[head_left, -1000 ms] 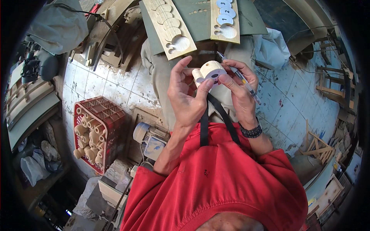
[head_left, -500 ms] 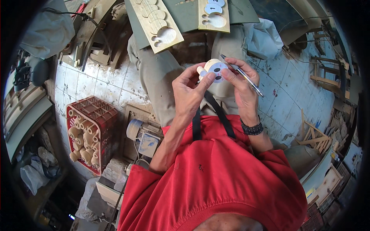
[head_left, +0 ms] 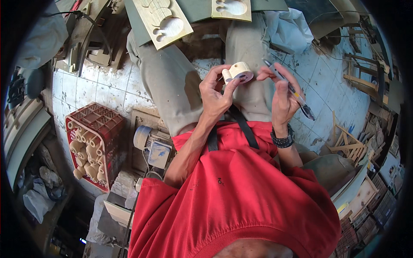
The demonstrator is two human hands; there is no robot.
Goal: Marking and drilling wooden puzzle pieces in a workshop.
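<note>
My left hand (head_left: pixel 216 92) pinches a small pale wooden piece (head_left: pixel 239 69), rounded like an animal's head with ears, between thumb and fingers. Its printed face is tilted toward me, and a small dark hole shows in its upper edge. To the right, clear of the piece, my right hand (head_left: pixel 282 95) has a pen (head_left: pixel 296 93) tucked across its fingers, with thumb and fingertips partly spread. Beyond my knees lie a wooden board (head_left: pixel 165 26) with carved rounded hollows and a second such board (head_left: pixel 231 8).
A red plastic crate (head_left: pixel 95 118) full of turned wooden pieces stands on the tiled floor at left. Beside it sits a dusty electric motor (head_left: pixel 150 144). A white bag (head_left: pixel 289 31) lies past my right knee; wooden scraps (head_left: pixel 350 142) and a small wooden frame (head_left: pixel 363 77) are at right.
My right hand has come off the wooden piece and moved right with the pen. The left hand has tipped the piece so more of its edge shows. The view has shifted slightly.
</note>
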